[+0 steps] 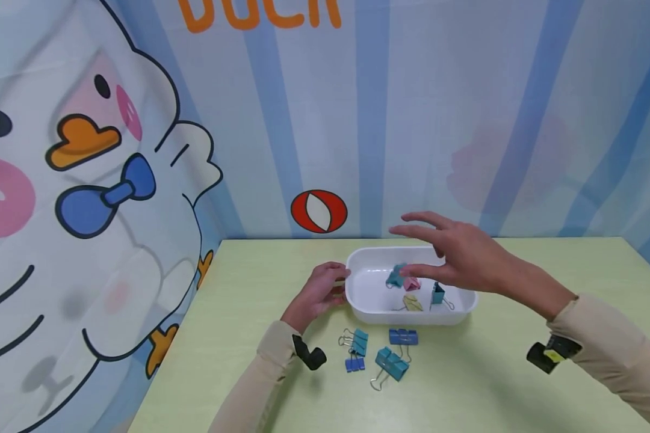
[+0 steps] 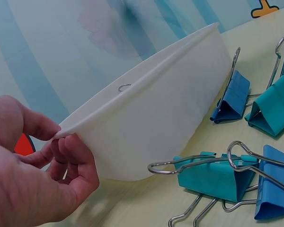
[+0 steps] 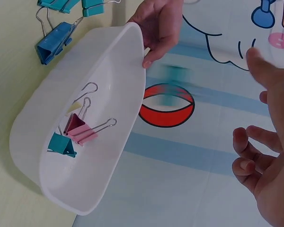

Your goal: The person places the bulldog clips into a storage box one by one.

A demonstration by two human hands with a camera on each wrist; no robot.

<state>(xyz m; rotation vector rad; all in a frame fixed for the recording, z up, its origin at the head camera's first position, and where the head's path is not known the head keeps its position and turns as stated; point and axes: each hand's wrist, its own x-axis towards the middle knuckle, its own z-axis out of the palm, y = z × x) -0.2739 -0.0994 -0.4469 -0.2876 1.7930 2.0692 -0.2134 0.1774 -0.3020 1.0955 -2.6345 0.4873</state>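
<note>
My left hand (image 1: 321, 292) pinches the left end of a white plastic tray (image 1: 360, 300), thumb on the rim and fingers curled beneath it in the left wrist view. Over the tray's right part, my right hand (image 1: 468, 255) is spread, thumb and fingers apart, holding nothing. A blurred teal binder clip (image 3: 173, 85) is in mid-air in the right wrist view, apart from the fingers. Inside the tray are a pink binder clip (image 3: 83, 132), a yellow binder clip (image 1: 412, 302) and a teal binder clip (image 3: 62, 144).
In front of the tray on the pale yellow table (image 1: 281, 403) lie several binder clips: a teal clip (image 1: 360, 343), a small blue clip (image 1: 354, 364), a wider blue clip (image 1: 403, 337) and a larger teal clip (image 1: 392, 364). A printed cloth backdrop (image 1: 422, 120) rises behind the table.
</note>
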